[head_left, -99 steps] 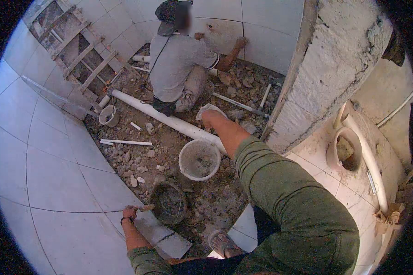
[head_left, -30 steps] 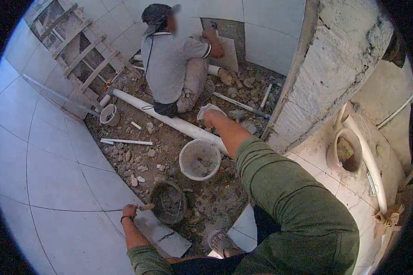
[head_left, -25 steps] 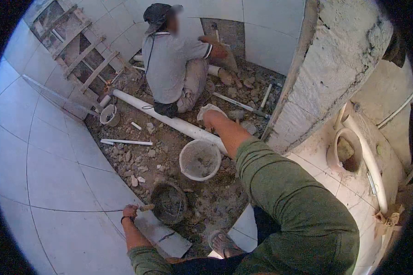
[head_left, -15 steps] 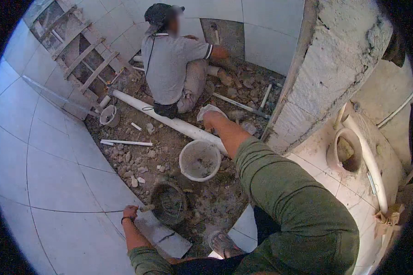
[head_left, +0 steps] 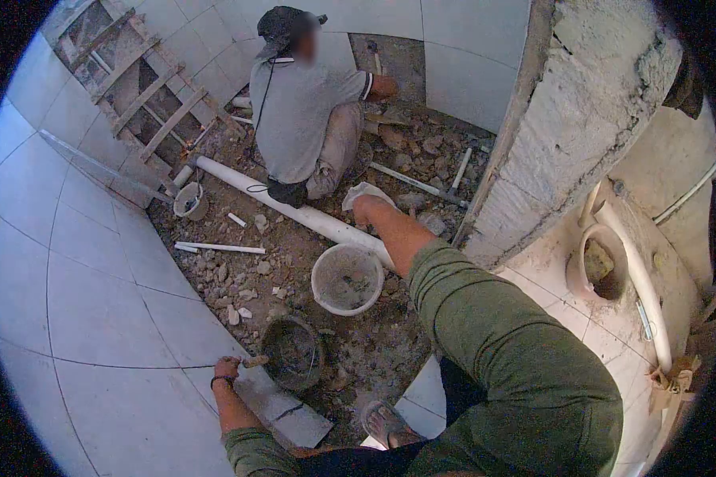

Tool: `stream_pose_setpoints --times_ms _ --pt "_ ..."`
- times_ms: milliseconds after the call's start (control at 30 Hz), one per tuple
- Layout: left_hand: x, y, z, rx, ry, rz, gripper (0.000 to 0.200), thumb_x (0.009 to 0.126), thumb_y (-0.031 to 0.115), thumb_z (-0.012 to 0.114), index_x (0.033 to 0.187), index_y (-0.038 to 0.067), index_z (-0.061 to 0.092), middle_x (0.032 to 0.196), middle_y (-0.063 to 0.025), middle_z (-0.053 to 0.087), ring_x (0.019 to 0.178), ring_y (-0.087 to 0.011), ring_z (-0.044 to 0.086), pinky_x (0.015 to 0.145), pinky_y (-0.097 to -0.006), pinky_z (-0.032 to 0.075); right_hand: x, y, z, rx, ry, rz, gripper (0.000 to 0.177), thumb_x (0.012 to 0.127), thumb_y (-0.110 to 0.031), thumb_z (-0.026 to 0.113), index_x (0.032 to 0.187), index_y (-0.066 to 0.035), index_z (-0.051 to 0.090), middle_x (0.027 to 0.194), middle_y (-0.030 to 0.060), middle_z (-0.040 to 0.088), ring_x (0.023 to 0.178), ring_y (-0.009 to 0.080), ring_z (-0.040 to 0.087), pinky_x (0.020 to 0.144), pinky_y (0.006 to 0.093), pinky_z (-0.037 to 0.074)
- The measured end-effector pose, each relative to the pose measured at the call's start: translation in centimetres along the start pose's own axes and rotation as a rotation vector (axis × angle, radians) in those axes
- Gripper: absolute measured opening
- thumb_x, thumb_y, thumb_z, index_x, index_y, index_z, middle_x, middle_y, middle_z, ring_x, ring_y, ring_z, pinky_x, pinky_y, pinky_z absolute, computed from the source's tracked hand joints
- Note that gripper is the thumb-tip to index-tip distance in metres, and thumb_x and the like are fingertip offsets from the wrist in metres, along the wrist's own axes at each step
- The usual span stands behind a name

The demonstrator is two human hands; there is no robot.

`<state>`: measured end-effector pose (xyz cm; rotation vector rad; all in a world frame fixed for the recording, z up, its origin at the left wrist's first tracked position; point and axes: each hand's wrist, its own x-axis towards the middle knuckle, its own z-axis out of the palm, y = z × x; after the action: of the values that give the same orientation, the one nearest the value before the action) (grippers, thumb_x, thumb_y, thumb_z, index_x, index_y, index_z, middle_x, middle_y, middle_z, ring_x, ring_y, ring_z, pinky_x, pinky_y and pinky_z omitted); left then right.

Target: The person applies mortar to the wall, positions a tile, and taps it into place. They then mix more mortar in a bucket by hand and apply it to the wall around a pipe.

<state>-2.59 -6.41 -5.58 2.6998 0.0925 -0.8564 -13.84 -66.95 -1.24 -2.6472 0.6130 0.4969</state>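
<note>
Left hand [head_left: 227, 368] closed on a short brown tool handle [head_left: 255, 361] beside a round black bucket [head_left: 313, 371], right hand [head_left: 365, 209] clutching crumpled white cloth [head_left: 361, 191].
A loosened grip could drop the handle; cloth near gray rubble [head_left: 432, 222] could gather grit.

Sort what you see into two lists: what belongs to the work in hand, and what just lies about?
Work in hand, likely:
- wooden tool handle, in the left hand
- crumpled white cloth or bag, in the right hand
- dark bucket

Apparently lying about:
- thin white pipes
- rubble
</note>
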Motion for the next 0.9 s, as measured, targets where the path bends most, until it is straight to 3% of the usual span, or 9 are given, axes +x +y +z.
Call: stream_pose_setpoints --times_ms 133,300,367,467,567,667,767,867,900 --pt "4.9 -5.0 0.7 0.137 0.038 0.348 0.028 0.075 0.030 0.059 0.085 0.004 0.060 0.063 -0.0087 0.058 0.054 -0.0195 0.056 0.053 -0.0326 0.045 -0.1 -0.2 -0.5 0.001 -0.071 0.051 0.033 0.064 -0.010 0.062 0.096 -0.003 0.061 0.104 0.0143 0.058 0.096 0.0291 0.056 0.080 0.0431 0.045" --pt "0.5 -0.4 0.1 -0.066 -0.015 -0.002 0.030 0.078 0.029 0.058 0.090 0.002 0.057 0.066 -0.0074 0.057 0.055 -0.0177 0.056 0.046 -0.0343 0.046 1.2 0.3 1.3 0.001 0.037 0.050 0.029 0.069 -0.008 0.055 0.097 -0.003 0.060 0.105 0.0147 0.058 0.096 0.0292 0.056 0.081 0.0423 0.045" --pt "0.2 0.0 0.0 -0.126 -0.021 -0.026 0.031 0.077 0.030 0.059 0.091 0.002 0.057 0.065 -0.0073 0.056 0.055 -0.0179 0.056 0.046 -0.0342 0.047 4.2 1.0 2.8 -0.037 -0.001 0.079 0.037 0.066 -0.024 0.064 0.101 -0.010 0.061 0.105 0.0083 0.059 0.096 0.0256 0.055 0.082 0.0391 0.043" --pt "6.8 -6.7 0.1 0.808 0.065 0.872 0.029 0.078 0.029 0.059 0.094 0.004 0.057 0.068 -0.0068 0.057 0.060 -0.0172 0.056 0.049 -0.0334 0.048 3.0 0.7 1.7 -0.037 -0.072 0.074 0.041 0.065 -0.029 0.069 0.102 -0.013 0.061 0.105 0.0043 0.059 0.097 0.0231 0.054 0.083 0.0372 0.042" --pt "1.3 -1.5 0.1 0.156 0.009 0.165 0.030 0.076 0.031 0.058 0.088 0.003 0.059 0.076 -0.0128 0.061 0.068 -0.0217 0.060 0.057 -0.0343 0.047 5.2 1.2 2.9 -0.113 -0.062 0.022 0.039 0.065 -0.025 0.070 0.101 -0.012 0.061 0.106 0.0039 0.059 0.097 0.0231 0.054 0.083 0.0371 0.042" --pt "2.0 -1.7 0.4 -0.005 0.061 0.040 0.031 0.075 0.031 0.057 0.088 0.003 0.059 0.075 -0.0129 0.062 0.066 -0.0217 0.060 0.057 -0.0349 0.047 3.8 0.9 2.4 -0.050 -0.017 0.023 0.032 0.065 -0.015 0.064 0.095 -0.007 0.062 0.102 0.0108 0.059 0.095 0.0282 0.056 0.080 0.0404 0.045" --pt "5.9 -5.2 0.2 0.932 0.123 0.809 0.033 0.075 0.031 0.057 0.088 0.001 0.059 0.072 -0.0129 0.061 0.058 -0.0204 0.059 0.054 -0.0346 0.047 2.1 0.6 1.3 0.015 -0.024 0.043 0.030 0.064 -0.012 0.063 0.093 -0.005 0.063 0.101 0.0140 0.059 0.094 0.0302 0.057 0.078 0.0415 0.046" --pt "0.4 0.4 -0.2 0.154 -0.018 -0.019 0.027 0.079 0.030 0.055 0.093 0.007 0.057 0.074 -0.0062 0.061 0.067 -0.0237 0.060 0.059 -0.0363 0.050 2.7 0.6 1.4 0.022 -0.055 0.088 0.040 0.062 -0.018 0.069 0.100 -0.008 0.061 0.105 0.0112 0.058 0.098 0.0284 0.054 0.082 0.0411 0.043" --pt "0.5 0.2 -0.2 0.202 -0.018 0.025 0.027 0.079 0.030 0.056 0.094 0.008 0.057 0.075 -0.0063 0.061 0.067 -0.0243 0.060 0.059 -0.0366 0.050 2.6 0.4 1.2 0.023 -0.066 0.109 0.045 0.061 -0.021 0.071 0.103 -0.009 0.060 0.107 0.0098 0.057 0.099 0.0276 0.053 0.084 0.0410 0.041"
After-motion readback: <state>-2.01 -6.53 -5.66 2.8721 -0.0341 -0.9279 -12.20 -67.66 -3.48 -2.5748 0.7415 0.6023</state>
